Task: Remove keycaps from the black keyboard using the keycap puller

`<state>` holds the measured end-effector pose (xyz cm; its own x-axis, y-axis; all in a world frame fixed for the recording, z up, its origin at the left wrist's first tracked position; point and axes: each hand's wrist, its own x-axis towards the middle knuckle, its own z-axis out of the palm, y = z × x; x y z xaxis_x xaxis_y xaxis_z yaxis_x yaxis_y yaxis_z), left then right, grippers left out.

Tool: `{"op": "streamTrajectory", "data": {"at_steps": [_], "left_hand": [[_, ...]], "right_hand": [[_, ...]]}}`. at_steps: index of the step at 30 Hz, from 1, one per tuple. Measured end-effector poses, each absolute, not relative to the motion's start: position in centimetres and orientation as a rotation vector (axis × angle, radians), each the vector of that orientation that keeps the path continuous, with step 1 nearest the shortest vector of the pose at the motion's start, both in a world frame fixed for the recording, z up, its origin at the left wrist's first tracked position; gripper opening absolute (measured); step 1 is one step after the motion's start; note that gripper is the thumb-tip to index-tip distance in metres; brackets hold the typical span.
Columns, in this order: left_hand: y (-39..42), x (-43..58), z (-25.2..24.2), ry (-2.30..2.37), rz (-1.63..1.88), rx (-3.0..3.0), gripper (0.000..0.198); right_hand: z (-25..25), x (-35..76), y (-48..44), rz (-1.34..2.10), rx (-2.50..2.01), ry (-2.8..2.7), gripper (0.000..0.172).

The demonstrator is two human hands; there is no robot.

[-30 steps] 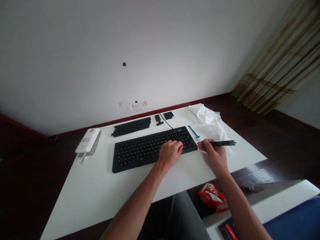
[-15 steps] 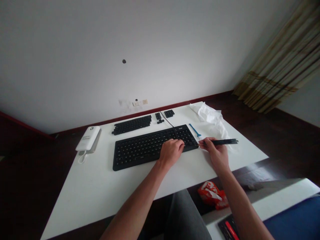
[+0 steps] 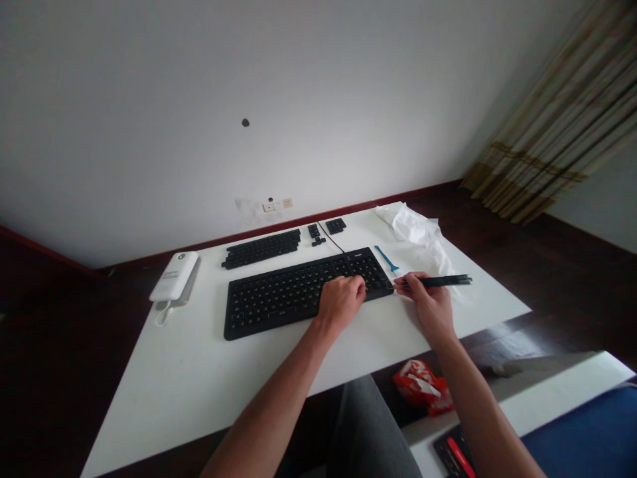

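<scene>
Black kbd (image 3: pixel 279 295) lies mid tabletop (image 3: pixel 184 378), long side to the person, prob. so both hands reach it w/o stretching. Keys look bare of caps, though detail is too small to be sure.

Left hand (image 3: pixel 341 300) rests on the kbd's near right part, fingers curled under; can't tell if its grip has anything in it. Likely a brace, b/c the board could slide on smooth white.

Right hand (image 3: pixel 423 299) is at the kbd's right end, grip narrow, pinched round a slim dark tool (image 3: pixel 448 281), approx. level. Tip points left to the kbd corner, tail sticks out right, prob. for fine control; can't tell if tip touches.

Far side: dark keycaps (image 3: pixel 263 248) in rows, far left of the kbd, plus small key blocks (image 3: pixel 335 226) far right, laid out like a kbd, presumably so each spot is easy to find. Blue tool (image 3: pixel 387 257) just right of kbd, handy for the right hand. Crumpled white sheet (image 3: pixel 415 229) far right, white power bank (image 3: pixel 175 277) far left, both out of the way.
</scene>
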<state>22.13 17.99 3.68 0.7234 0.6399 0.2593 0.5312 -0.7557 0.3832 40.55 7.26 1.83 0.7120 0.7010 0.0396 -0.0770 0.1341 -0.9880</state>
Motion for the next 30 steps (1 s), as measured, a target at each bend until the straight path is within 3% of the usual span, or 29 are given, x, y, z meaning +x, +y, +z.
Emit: {"op": "streamTrajectory", "data": {"at_steps": [24,30], "left_hand": [[17.3,21.2,4.0,0.772,0.667,2.625,0.014],[18.6,20.4,4.2,0.79,0.939,2.368,0.038]], "right_hand": [[2.0,40.5,7.3,0.617,-1.316,-0.552,0.036],[1.9,40.7,7.3,0.623,-1.286,-0.542,0.036]]}}
